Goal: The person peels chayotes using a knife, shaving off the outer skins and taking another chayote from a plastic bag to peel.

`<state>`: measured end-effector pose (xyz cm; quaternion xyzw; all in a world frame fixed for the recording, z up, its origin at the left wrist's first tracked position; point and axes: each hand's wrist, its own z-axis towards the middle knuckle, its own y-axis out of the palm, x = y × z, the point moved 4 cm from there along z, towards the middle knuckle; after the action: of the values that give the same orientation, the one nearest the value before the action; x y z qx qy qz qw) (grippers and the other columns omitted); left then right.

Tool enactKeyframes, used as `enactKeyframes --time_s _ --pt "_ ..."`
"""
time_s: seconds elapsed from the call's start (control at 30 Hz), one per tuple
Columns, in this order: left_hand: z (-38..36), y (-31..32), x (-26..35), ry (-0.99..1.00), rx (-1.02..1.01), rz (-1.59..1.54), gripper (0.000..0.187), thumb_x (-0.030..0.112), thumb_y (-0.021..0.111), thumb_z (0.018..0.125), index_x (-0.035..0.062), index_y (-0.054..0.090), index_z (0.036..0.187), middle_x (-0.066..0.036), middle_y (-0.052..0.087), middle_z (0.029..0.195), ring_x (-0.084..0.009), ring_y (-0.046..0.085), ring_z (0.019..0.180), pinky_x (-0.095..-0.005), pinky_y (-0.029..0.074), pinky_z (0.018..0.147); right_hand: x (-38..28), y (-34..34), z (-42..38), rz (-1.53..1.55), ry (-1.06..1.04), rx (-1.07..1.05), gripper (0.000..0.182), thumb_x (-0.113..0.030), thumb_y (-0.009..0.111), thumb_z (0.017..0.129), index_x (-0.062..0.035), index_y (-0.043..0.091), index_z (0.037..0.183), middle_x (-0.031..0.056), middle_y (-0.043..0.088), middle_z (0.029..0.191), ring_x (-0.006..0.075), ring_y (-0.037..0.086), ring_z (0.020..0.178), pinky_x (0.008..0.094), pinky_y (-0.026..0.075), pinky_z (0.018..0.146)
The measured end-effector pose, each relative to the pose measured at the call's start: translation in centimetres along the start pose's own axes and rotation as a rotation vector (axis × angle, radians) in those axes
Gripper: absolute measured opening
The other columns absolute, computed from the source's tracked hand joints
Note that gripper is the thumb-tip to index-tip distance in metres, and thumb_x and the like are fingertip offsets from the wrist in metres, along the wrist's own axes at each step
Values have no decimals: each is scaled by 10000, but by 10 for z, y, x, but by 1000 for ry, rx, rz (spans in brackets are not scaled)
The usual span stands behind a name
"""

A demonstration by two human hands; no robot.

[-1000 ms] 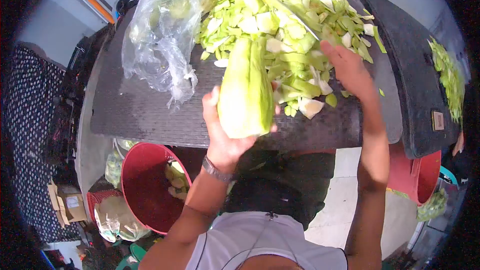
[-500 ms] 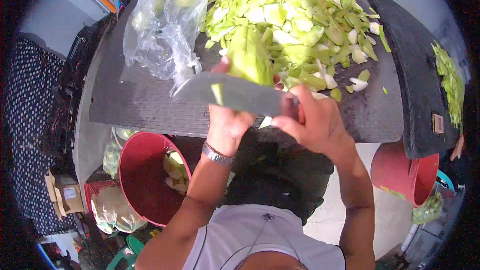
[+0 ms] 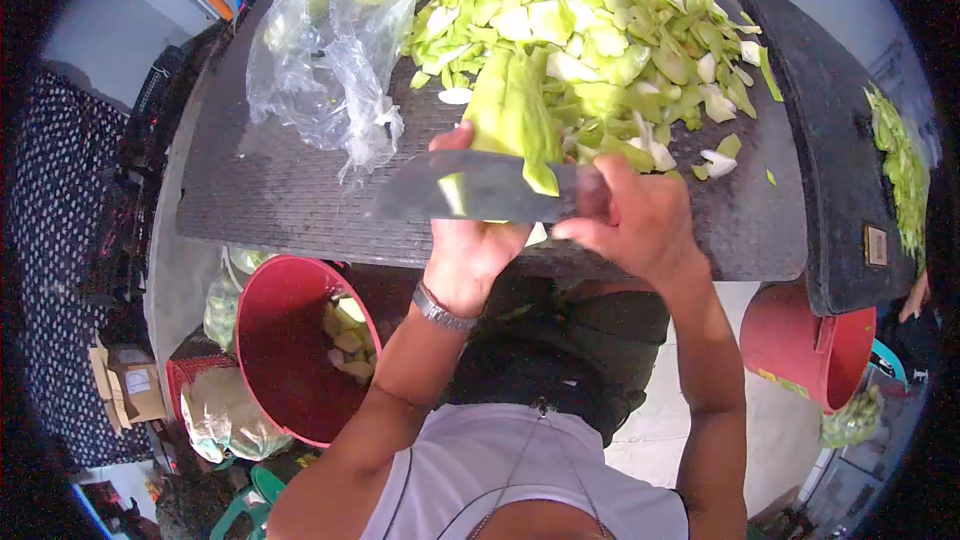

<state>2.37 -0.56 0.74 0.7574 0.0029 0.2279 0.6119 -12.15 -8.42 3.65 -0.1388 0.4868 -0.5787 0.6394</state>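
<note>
My left hand (image 3: pixel 470 245) is wrapped under a long pale-green peeled vegetable (image 3: pixel 505 105), which points away from me over the front part of the dark ribbed table (image 3: pixel 290 202). My right hand (image 3: pixel 645 220) grips the handle of a wide-bladed knife (image 3: pixel 470 185). The blade lies crosswise over the near end of the vegetable, and a green strip hangs onto it. Beyond it is a large heap of green and whitish slices (image 3: pixel 620 30). A clear plastic bag (image 3: pixel 325 70) lies to the left of the heap.
A red bin (image 3: pixel 290 360) with pale pieces inside stands below the table at left. Another red bin (image 3: pixel 800 345) is at right, under a second dark table (image 3: pixel 840 160) bearing green shreds (image 3: pixel 890 165). Part of another person's hand (image 3: pixel 915 295) shows at the far right.
The knife has shifted slightly right over the vegetable, and a green strip now overlaps the blade. My right hand has moved a little right. The vegetable is still in my left hand.
</note>
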Motion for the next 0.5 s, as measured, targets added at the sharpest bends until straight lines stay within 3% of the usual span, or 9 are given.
enactKeyframes --time_s 0.07,0.23,0.37,0.5 --pt "-1 -3 0 -3 20 -24 721 519 543 919 41 481 1455 -233 616 1328 -386 612 1190 -513 490 1044 9 -5 0 49 65 -64 617 -632 782 751 -94 579 973 48 651 679 314 688 596 443 544 556" --pt "0 -12 -7 -218 -266 -200 722 503 536 921 48 468 1478 -207 588 1393 -374 591 1236 -524 429 1113 -1 -14 9 26 -70 -68 594 -639 752 788 -89 567 915 74 642 681 331 679 624 449 536 581" --pt "-2 -26 -6 27 -49 49 692 520 519 978 83 437 1508 -179 567 1437 -377 570 1282 -551 417 1124 19 -13 2 117 62 -125 594 -652 727 811 -88 572 916 68 632 668 330 673 619 451 533 582" --pt "-5 -17 -3 31 -115 64 708 567 504 978 106 440 1511 -155 538 1477 -375 545 1319 -553 418 1125 15 -10 -1 84 50 -35 578 -642 701 845 -86 575 934 78 632 653 338 678 615 456 532 572"
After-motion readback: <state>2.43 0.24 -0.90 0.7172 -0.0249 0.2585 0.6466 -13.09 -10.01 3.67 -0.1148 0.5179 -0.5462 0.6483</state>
